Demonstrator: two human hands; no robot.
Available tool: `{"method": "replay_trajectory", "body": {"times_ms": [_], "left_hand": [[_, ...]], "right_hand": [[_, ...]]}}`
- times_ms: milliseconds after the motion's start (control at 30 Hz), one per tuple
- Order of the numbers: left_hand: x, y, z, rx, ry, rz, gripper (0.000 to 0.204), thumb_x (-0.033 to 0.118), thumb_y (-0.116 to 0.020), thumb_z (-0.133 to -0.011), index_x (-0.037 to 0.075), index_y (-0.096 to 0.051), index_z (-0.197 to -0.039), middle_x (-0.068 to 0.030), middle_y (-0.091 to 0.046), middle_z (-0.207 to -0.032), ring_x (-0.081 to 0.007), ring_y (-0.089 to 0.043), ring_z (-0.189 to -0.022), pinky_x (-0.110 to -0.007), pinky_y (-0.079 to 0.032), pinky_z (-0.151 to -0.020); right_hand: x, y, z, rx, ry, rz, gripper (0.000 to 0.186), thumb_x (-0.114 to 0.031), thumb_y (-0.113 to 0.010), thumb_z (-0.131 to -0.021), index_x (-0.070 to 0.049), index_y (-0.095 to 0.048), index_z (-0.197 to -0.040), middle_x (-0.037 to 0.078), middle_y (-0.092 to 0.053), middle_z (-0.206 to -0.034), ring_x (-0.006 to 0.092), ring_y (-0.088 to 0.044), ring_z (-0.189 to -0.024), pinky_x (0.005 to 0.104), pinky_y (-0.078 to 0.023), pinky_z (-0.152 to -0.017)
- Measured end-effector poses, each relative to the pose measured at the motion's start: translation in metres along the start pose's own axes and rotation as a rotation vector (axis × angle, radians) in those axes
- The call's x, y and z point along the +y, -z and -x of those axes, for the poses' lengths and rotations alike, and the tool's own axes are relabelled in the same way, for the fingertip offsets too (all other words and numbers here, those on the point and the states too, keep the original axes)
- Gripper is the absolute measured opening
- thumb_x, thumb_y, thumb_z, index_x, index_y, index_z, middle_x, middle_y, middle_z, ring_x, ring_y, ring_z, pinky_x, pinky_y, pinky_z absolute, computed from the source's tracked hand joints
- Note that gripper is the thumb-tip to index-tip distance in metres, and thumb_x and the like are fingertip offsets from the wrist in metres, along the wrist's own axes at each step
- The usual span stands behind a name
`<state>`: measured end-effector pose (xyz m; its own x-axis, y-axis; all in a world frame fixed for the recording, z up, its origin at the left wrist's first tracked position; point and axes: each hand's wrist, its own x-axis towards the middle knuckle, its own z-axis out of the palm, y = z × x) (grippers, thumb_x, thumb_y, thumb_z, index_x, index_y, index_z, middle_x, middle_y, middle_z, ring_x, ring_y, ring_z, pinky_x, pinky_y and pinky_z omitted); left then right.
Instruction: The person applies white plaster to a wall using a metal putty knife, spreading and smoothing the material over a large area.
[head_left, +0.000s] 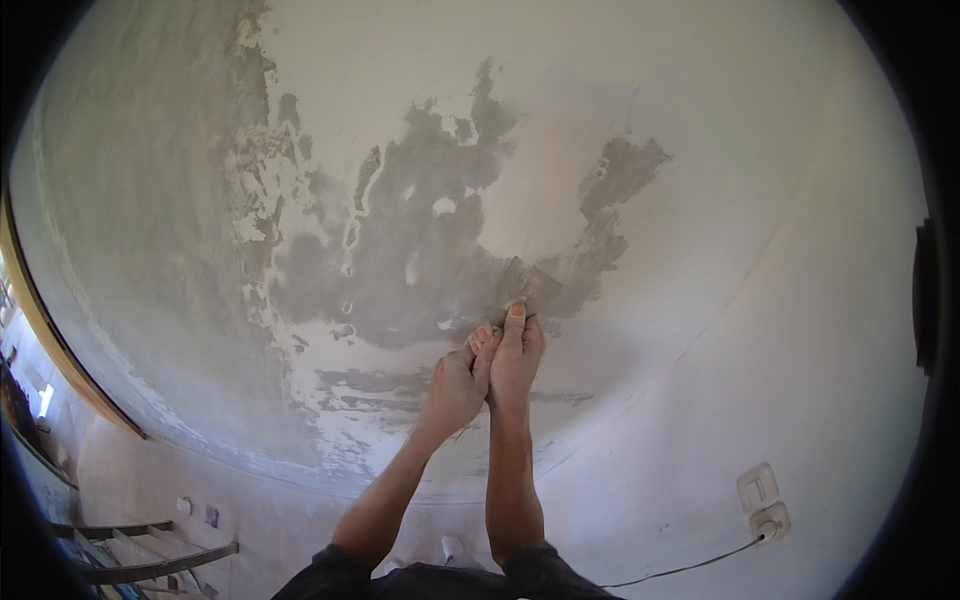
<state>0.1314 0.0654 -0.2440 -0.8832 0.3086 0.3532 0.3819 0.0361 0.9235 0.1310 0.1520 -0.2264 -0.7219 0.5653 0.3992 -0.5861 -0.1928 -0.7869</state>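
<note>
My right hand [514, 360] is closed round the handle of a putty knife [532, 282], thumb on top, with the flat blade against the plastered wall [560, 180]. My left hand [462, 385] is closed beside it, just lower, its fingers pressed against the right hand at the handle, which they largely hide. The wall shows irregular grey patches [420, 170] among pale smoothed filler, with rougher flaking streaks at the left and below the blade.
A wood-edged opening [55, 330] is at the left. A ladder [150, 568] lies in the lower left, near the floor [130, 470]. At lower right, two sockets [758, 488] sit on the wall, with a plug and cable [680, 571]. My feet show at the bottom.
</note>
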Motion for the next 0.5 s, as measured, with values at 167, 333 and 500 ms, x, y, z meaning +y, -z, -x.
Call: {"method": "replay_trajectory", "body": {"times_ms": [167,333,500], "left_hand": [[0.013,0.007,0.003,-0.036,0.047,-0.032,0.046,0.033,-0.053,-0.101,-0.009,-0.062,-0.084,-0.0237,-0.056,-0.061,-0.0277,-0.054,-0.053,-0.041,-0.045,-0.056],[0.010,0.004,0.014,-0.042,0.075,-0.012,0.047,0.034,-0.054,-0.100,-0.009,-0.062,-0.082,-0.0235,-0.055,-0.060,-0.0266,-0.056,-0.053,-0.040,-0.045,-0.056],[-0.005,-0.004,0.016,-0.019,0.096,-0.006,0.046,0.034,-0.053,-0.101,-0.008,-0.063,-0.083,-0.0238,-0.056,-0.060,-0.0280,-0.058,-0.054,-0.040,-0.045,-0.056]], "right_hand": [[-0.007,-0.015,0.004,0.077,0.015,-0.088,0.029,-0.024,-0.044,-0.105,-0.002,-0.045,-0.085,0.002,-0.045,-0.058,0.0107,-0.044,-0.048,0.0291,-0.040,-0.044],[-0.002,-0.001,0.018,0.049,-0.056,-0.039,0.031,-0.028,-0.045,-0.105,-0.004,-0.044,-0.087,0.002,-0.046,-0.060,0.0111,-0.044,-0.051,0.0286,-0.040,-0.048],[0.013,0.009,0.015,0.050,0.013,0.060,0.030,-0.027,-0.045,-0.105,-0.004,-0.044,-0.087,0.003,-0.046,-0.061,0.0124,-0.045,-0.052,0.0296,-0.040,-0.048]]}}
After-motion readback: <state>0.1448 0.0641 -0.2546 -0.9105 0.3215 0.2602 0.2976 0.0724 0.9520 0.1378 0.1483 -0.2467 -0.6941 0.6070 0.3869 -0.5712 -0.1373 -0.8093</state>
